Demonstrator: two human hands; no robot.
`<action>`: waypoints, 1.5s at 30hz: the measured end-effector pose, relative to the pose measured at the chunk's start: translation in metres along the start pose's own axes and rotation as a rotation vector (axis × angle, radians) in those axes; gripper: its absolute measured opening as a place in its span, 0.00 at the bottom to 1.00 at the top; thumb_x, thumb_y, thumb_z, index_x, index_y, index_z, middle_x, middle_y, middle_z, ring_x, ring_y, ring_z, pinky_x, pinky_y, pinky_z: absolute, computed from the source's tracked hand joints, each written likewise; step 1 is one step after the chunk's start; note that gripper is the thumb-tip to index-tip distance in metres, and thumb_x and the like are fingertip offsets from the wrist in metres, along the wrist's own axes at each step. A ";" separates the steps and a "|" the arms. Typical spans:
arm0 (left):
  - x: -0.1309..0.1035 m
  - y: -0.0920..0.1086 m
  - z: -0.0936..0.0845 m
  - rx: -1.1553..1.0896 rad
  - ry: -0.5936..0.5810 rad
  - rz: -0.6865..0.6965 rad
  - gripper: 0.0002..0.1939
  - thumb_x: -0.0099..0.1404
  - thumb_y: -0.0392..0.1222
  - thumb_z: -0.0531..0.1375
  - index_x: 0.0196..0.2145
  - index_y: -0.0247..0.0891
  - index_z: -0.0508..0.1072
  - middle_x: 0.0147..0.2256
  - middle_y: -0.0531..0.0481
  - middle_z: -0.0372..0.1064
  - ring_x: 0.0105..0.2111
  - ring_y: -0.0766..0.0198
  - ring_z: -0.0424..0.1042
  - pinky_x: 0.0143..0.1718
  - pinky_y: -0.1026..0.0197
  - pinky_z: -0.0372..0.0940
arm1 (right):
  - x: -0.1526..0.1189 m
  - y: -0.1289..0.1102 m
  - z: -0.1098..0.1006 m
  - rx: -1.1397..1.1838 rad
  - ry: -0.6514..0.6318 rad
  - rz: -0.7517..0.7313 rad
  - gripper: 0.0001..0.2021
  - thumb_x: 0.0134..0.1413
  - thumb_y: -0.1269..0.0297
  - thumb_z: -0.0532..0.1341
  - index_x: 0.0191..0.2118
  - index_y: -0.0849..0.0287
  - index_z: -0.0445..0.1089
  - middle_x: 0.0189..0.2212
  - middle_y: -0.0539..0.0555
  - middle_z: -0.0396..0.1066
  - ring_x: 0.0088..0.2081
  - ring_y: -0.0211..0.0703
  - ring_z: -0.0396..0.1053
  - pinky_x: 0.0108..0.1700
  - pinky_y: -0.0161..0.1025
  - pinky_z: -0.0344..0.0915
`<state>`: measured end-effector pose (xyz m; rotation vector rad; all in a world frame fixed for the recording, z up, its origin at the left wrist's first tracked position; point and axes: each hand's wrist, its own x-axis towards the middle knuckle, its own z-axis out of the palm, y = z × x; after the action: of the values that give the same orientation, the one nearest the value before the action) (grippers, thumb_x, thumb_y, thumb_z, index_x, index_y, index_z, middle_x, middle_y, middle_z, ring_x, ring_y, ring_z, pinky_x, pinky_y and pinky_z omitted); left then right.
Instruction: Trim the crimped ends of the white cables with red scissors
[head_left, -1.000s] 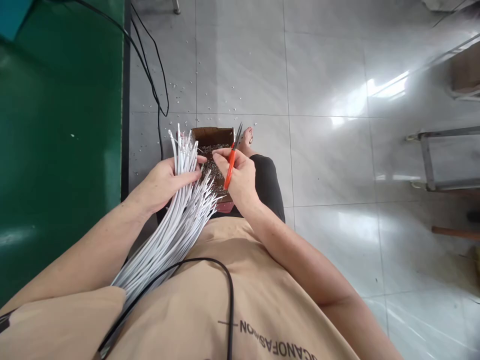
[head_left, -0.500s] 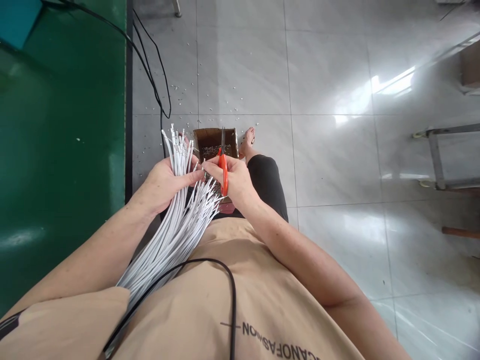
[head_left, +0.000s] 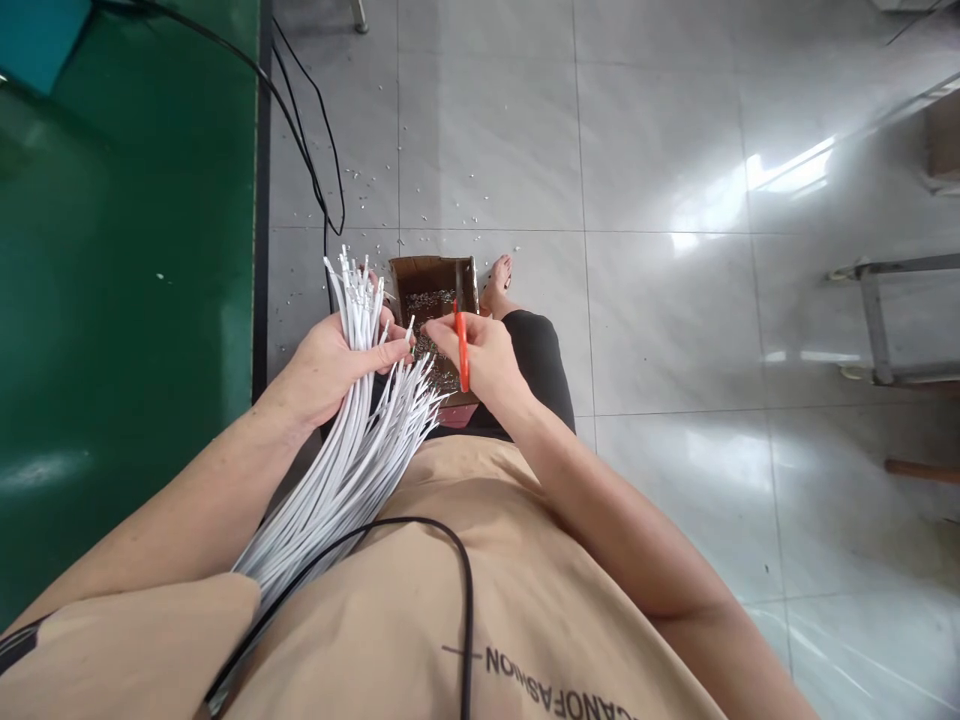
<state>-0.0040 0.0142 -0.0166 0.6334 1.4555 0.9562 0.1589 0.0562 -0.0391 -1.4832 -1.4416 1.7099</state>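
Observation:
My left hand (head_left: 330, 370) is wrapped round a bundle of thin white wires (head_left: 322, 490), with one wire end standing up at its thumb tip. The wires run down along my lap, and their upper ends fan out in two groups, one above the hand and one to its right. Just right of that thumb, my right hand (head_left: 480, 355) holds red-handled scissors (head_left: 462, 350), blades pointing away from me. Its thumb and forefinger are close together, a small gap from the single wire end. Whether anything is between them is too small to tell.
Below the hands, an open cardboard box (head_left: 431, 268) holds small bits. More bits lie on the tiled floor (head_left: 510, 150). At the left is a green table (head_left: 127, 300), with black cables (head_left: 330, 150) hanging beside it. A metal frame (head_left: 874, 320) stands far right.
My right hand has moved a little to the right with the scissors, away from my left thumb. The scissors have turned slightly. The left hand keeps its hold on the wires.

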 end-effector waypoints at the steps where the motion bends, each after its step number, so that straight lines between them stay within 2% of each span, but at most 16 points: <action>1: 0.000 0.000 0.000 -0.015 -0.001 -0.003 0.12 0.51 0.32 0.68 0.33 0.37 0.71 0.28 0.56 0.71 0.28 0.68 0.71 0.30 0.63 0.62 | 0.000 0.003 -0.002 -0.139 -0.011 -0.027 0.16 0.49 0.51 0.60 0.28 0.61 0.70 0.21 0.47 0.62 0.25 0.33 0.56 0.29 0.33 0.53; 4: 0.000 0.000 0.000 -0.036 0.007 -0.020 0.12 0.52 0.32 0.68 0.33 0.37 0.70 0.29 0.54 0.72 0.27 0.68 0.71 0.29 0.64 0.60 | 0.001 0.010 -0.006 -0.521 -0.053 -0.121 0.16 0.51 0.51 0.59 0.26 0.61 0.70 0.23 0.49 0.65 0.26 0.34 0.57 0.29 0.34 0.50; 6: 0.000 0.000 0.000 -0.026 0.020 -0.019 0.13 0.51 0.33 0.68 0.33 0.38 0.70 0.29 0.53 0.73 0.28 0.67 0.72 0.29 0.63 0.60 | 0.002 0.012 -0.008 -0.677 -0.084 -0.173 0.17 0.53 0.51 0.57 0.25 0.61 0.69 0.24 0.51 0.67 0.25 0.34 0.57 0.28 0.34 0.49; 10: 0.001 -0.001 0.001 0.043 0.049 -0.011 0.14 0.49 0.37 0.70 0.33 0.40 0.71 0.30 0.52 0.73 0.29 0.64 0.72 0.30 0.61 0.61 | 0.002 0.008 -0.010 -0.828 -0.130 -0.204 0.17 0.55 0.53 0.55 0.25 0.60 0.69 0.24 0.53 0.68 0.25 0.36 0.59 0.27 0.35 0.48; 16: 0.002 -0.001 0.001 0.150 0.054 0.055 0.14 0.47 0.41 0.70 0.31 0.41 0.71 0.29 0.52 0.70 0.30 0.62 0.71 0.29 0.60 0.61 | -0.006 -0.012 -0.012 -0.999 -0.159 -0.204 0.14 0.56 0.57 0.55 0.27 0.60 0.71 0.25 0.55 0.71 0.25 0.39 0.63 0.27 0.38 0.46; 22: 0.004 -0.006 -0.001 0.156 0.027 0.098 0.15 0.48 0.41 0.70 0.32 0.40 0.70 0.29 0.53 0.70 0.29 0.64 0.69 0.33 0.61 0.64 | -0.008 -0.018 -0.014 -1.048 -0.171 -0.185 0.16 0.58 0.57 0.54 0.27 0.60 0.71 0.25 0.56 0.71 0.26 0.42 0.67 0.28 0.39 0.48; 26: 0.006 -0.011 -0.004 0.265 0.109 0.145 0.15 0.45 0.39 0.71 0.30 0.40 0.70 0.29 0.55 0.71 0.30 0.64 0.70 0.38 0.60 0.66 | -0.009 -0.019 -0.014 -1.049 -0.205 -0.153 0.16 0.58 0.56 0.53 0.28 0.60 0.72 0.25 0.55 0.72 0.27 0.41 0.68 0.27 0.38 0.49; 32: 0.007 -0.014 -0.004 0.393 0.199 0.207 0.14 0.46 0.37 0.69 0.31 0.40 0.70 0.28 0.55 0.72 0.30 0.62 0.73 0.41 0.58 0.67 | -0.014 -0.022 -0.010 -1.093 -0.195 -0.154 0.17 0.59 0.56 0.52 0.30 0.61 0.72 0.28 0.56 0.73 0.29 0.44 0.70 0.29 0.38 0.52; 38: 0.003 -0.009 0.001 0.358 0.166 0.218 0.12 0.49 0.38 0.67 0.31 0.38 0.69 0.26 0.56 0.71 0.27 0.63 0.74 0.35 0.60 0.68 | -0.013 -0.017 -0.007 -1.108 -0.170 -0.164 0.16 0.60 0.57 0.53 0.35 0.61 0.74 0.30 0.58 0.74 0.34 0.47 0.72 0.32 0.38 0.57; 45: 0.000 -0.006 0.004 0.192 0.062 0.182 0.12 0.54 0.38 0.66 0.34 0.36 0.67 0.26 0.52 0.74 0.26 0.64 0.75 0.26 0.65 0.64 | -0.012 -0.009 -0.005 -1.079 -0.135 -0.217 0.15 0.60 0.59 0.53 0.34 0.62 0.74 0.31 0.58 0.73 0.34 0.46 0.71 0.32 0.38 0.56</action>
<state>0.0008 0.0121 -0.0214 0.8957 1.5768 0.9899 0.1645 0.0510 -0.0254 -1.5611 -2.7075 0.8802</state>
